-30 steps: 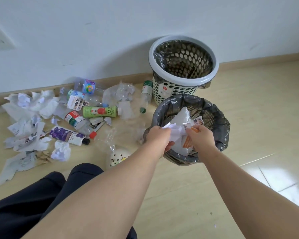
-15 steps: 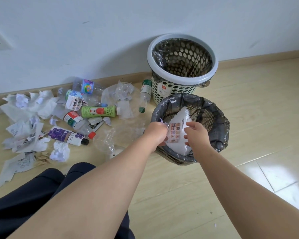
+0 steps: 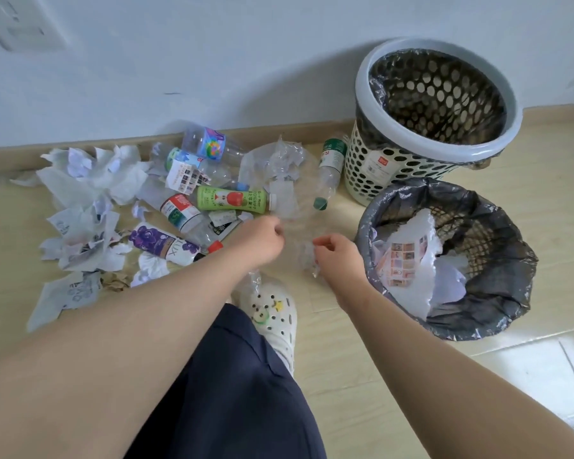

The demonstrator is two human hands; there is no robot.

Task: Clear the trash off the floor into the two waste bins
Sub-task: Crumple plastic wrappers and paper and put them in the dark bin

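Both hands have left the black-lined bin (image 3: pixel 524 260) and swung down to the floor. The right hand (image 3: pixel 337 256) pinches crumpled clear plastic film (image 3: pixel 304 260); the left hand (image 3: pixel 259 241) curls just beside it (holding anything? can't tell). Printed paper (image 3: pixel 408 260) now lies inside that bin. Bottles (image 3: pixel 229 200) litter the floor beyond, with the white perforated bin (image 3: pixel 362 77) by the wall.

trash pile (image 3: pixel 166 207) left of two bins (image 3: pixel 444 260), paper (image 3: pixel 408 263) in nearer bin

The pale wood-look floor (image 3: pixel 345 376) is smooth, faintly shiny. The crumpled white paper (image 3: pixel 90 180) looks matt, the clear plastic film (image 3: pixel 280 160) glossy
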